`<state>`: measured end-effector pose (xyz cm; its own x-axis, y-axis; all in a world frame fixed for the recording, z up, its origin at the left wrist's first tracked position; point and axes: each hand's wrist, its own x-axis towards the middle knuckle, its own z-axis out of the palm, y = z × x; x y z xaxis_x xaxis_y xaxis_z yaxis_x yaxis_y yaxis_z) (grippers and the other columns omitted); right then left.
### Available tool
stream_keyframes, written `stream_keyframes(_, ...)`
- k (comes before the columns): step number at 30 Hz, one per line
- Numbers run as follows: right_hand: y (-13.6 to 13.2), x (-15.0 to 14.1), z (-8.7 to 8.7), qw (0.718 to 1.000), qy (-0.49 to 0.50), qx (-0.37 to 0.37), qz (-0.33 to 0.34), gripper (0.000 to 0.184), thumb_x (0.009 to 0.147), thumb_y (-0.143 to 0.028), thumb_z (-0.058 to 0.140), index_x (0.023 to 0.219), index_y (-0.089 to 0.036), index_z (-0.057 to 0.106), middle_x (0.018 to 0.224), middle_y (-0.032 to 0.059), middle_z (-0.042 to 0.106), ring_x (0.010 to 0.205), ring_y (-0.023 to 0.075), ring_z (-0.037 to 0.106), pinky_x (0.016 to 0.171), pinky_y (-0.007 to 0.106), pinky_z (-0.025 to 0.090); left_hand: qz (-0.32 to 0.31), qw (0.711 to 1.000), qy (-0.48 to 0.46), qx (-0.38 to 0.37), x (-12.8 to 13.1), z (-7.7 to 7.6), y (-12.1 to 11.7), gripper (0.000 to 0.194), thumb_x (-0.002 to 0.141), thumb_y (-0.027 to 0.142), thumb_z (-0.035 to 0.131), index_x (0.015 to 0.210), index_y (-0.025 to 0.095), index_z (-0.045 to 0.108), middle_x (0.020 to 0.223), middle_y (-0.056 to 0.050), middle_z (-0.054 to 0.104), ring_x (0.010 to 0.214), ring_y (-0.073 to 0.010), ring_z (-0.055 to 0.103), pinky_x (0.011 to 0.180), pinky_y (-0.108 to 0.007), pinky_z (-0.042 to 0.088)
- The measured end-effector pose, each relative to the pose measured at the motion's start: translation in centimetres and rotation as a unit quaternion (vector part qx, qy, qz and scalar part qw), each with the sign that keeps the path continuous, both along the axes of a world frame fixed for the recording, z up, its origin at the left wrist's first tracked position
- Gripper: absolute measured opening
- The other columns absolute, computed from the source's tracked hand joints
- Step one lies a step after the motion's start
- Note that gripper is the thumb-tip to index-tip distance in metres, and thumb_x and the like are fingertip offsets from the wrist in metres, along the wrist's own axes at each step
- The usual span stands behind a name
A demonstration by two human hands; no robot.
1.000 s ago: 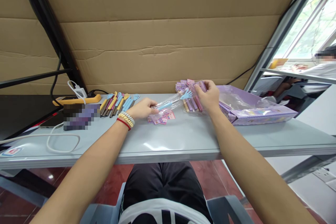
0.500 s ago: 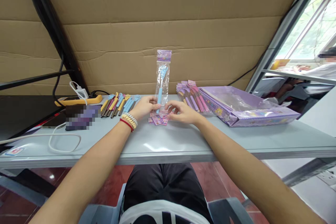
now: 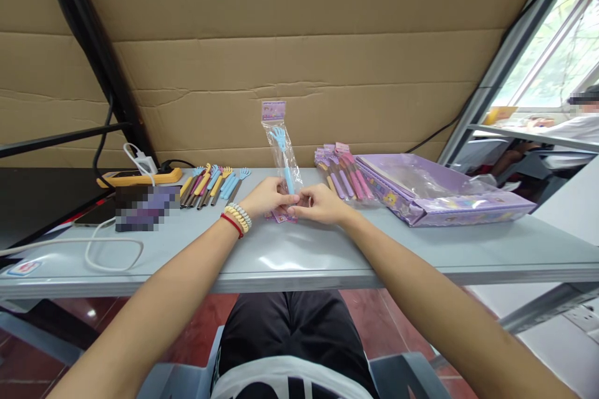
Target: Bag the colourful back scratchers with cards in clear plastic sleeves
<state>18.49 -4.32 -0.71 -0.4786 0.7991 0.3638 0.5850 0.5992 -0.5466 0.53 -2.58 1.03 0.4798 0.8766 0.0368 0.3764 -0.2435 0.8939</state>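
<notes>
My left hand (image 3: 267, 198) and my right hand (image 3: 322, 203) meet at mid-table, fingers pinched on the lower end of a clear plastic bag (image 3: 294, 165). Inside the bag stands a light-blue back scratcher (image 3: 280, 139) with a claw-like head at the top. The bag has a purple printed header (image 3: 273, 110) and leans slightly left. Its bottom edge is mostly covered by my fingers. Small pink-purple printed cards (image 3: 281, 217) lie under my hands, partly hidden. To the left is a row of loose back scratchers (image 3: 213, 184) in blue, yellow and dark pink.
Bagged purple and pink back scratchers (image 3: 344, 173) lie right of my hands, beside an open purple box (image 3: 442, 190) with clear plastic in it. A phone (image 3: 152, 207), white cable (image 3: 115, 269) and yellow power strip (image 3: 168, 177) occupy the left. Cardboard (image 3: 299, 62) stands behind the table.
The bag with the blue back scratcher has tipped left and come down a little. My hands have drawn together at its lower end, covering more of the cards.
</notes>
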Motion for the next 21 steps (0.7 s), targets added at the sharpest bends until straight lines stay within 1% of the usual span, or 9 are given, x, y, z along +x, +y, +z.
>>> stream_keyframes(3, 0.1, 0.0, -0.2, 0.999, -0.02, 0.027, -0.04, 0.043, 0.069, -0.056, 0.064, 0.063, -0.014, 0.054, 0.055, -0.0026, 0.048, 0.053, 0.0083, 0.038, 0.05, 0.022, 0.024, -0.007, 1.0, -0.016, -0.008, 0.2, -0.1, -0.3, 0.028, 0.076, 0.035, 0.07, 0.084, 0.016, 0.051, 0.057, 0.001, 0.061, 0.047, -0.0143, 0.06, 0.04, -0.022, 0.042)
stream_keyframes(5, 0.2, 0.0, -0.2, 0.994, -0.042, 0.051, -0.088, 0.046, 0.066, -0.059, 0.066, 0.06, -0.016, 0.05, 0.052, -0.0034, 0.045, 0.052, 0.0082, 0.036, 0.05, 0.022, 0.022, -0.022, 0.999, -0.041, -0.022, 0.4, -0.2, -0.3, 0.027, 0.076, 0.035, 0.07, 0.088, 0.016, 0.054, 0.061, 0.001, 0.061, 0.05, -0.0148, 0.061, 0.041, -0.021, 0.042)
stream_keyframes(7, 0.2, 0.0, -0.2, 0.986, -0.07, 0.07, -0.134, 0.047, 0.065, -0.059, 0.066, 0.058, -0.017, 0.047, 0.051, -0.0033, 0.044, 0.051, 0.0085, 0.035, 0.051, 0.023, 0.022, -0.047, 0.995, -0.072, -0.041, 0.6, -0.4, -0.3, 0.03, 0.074, 0.036, 0.071, 0.092, 0.016, 0.057, 0.067, -0.001, 0.064, 0.056, -0.0163, 0.064, 0.044, -0.022, 0.044)
stream_keyframes(11, 0.1, -0.1, 0.1, 0.974, -0.103, 0.077, -0.185, 0.034, 0.071, -0.044, 0.059, 0.056, -0.018, 0.044, 0.052, -0.0017, 0.046, 0.051, 0.0091, 0.035, 0.052, 0.025, 0.023, -0.107, 0.982, -0.139, -0.067, 0.5, -0.8, 0.1, 0.04, 0.073, 0.037, 0.072, 0.104, 0.015, 0.061, 0.081, -0.005, 0.068, 0.072, -0.0183, 0.067, 0.061, -0.027, 0.052)
stream_keyframes(13, 0.1, -0.1, 0.3, 0.971, -0.108, 0.075, -0.201, 0.031, 0.074, -0.041, 0.054, 0.056, -0.017, 0.045, 0.052, -0.0007, 0.048, 0.05, 0.0097, 0.036, 0.051, 0.025, 0.023, -0.124, 0.978, -0.151, -0.071, 0.5, -0.7, 0.1, 0.045, 0.074, 0.036, 0.072, 0.112, 0.015, 0.06, 0.088, -0.007, 0.069, 0.079, -0.0193, 0.067, 0.068, -0.03, 0.053)
stream_keyframes(15, 0.2, 0.0, 0.5, 0.962, -0.117, 0.074, -0.234, 0.032, 0.075, -0.043, 0.051, 0.056, -0.017, 0.048, 0.053, 0.0013, 0.05, 0.052, 0.0114, 0.041, 0.051, 0.026, 0.023, -0.109, 0.979, -0.158, -0.074, 0.5, -0.6, 0.1, 0.051, 0.074, 0.031, 0.072, 0.12, 0.015, 0.056, 0.101, -0.009, 0.069, 0.087, -0.0197, 0.066, 0.072, -0.031, 0.053)
stream_keyframes(18, 0.5, 0.3, 0.7, 0.936, -0.143, 0.066, -0.314, 0.029, 0.073, -0.042, 0.052, 0.06, -0.016, 0.057, 0.059, 0.0059, 0.058, 0.059, 0.0164, 0.052, 0.052, 0.027, 0.027, -0.056, 0.982, -0.165, -0.067, 0.4, -0.3, 0.1, 0.058, 0.073, 0.024, 0.073, 0.125, 0.014, 0.051, 0.119, -0.013, 0.062, 0.094, -0.0195, 0.064, 0.075, -0.03, 0.052)
stream_keyframes(19, 0.6, 0.4, 0.7, 0.927, -0.152, 0.057, -0.339, 0.027, 0.072, -0.041, 0.052, 0.063, -0.016, 0.06, 0.063, 0.0078, 0.061, 0.063, 0.0186, 0.055, 0.053, 0.027, 0.029, -0.041, 0.984, -0.162, -0.06, 0.4, -0.2, 0.1, 0.057, 0.073, 0.024, 0.072, 0.125, 0.014, 0.051, 0.121, -0.014, 0.06, 0.094, -0.0196, 0.064, 0.074, -0.03, 0.052)
stream_keyframes(21, 0.8, 0.7, 0.8, 0.91, -0.173, 0.025, -0.376, 0.027, 0.071, -0.039, 0.052, 0.07, -0.016, 0.065, 0.074, 0.0116, 0.066, 0.073, 0.0234, 0.061, 0.057, 0.028, 0.036, -0.018, 0.987, -0.152, -0.047, 0.2, -0.1, 0.3, 0.051, 0.075, 0.025, 0.071, 0.121, 0.014, 0.053, 0.12, -0.014, 0.059, 0.092, -0.0189, 0.064, 0.071, -0.03, 0.052)
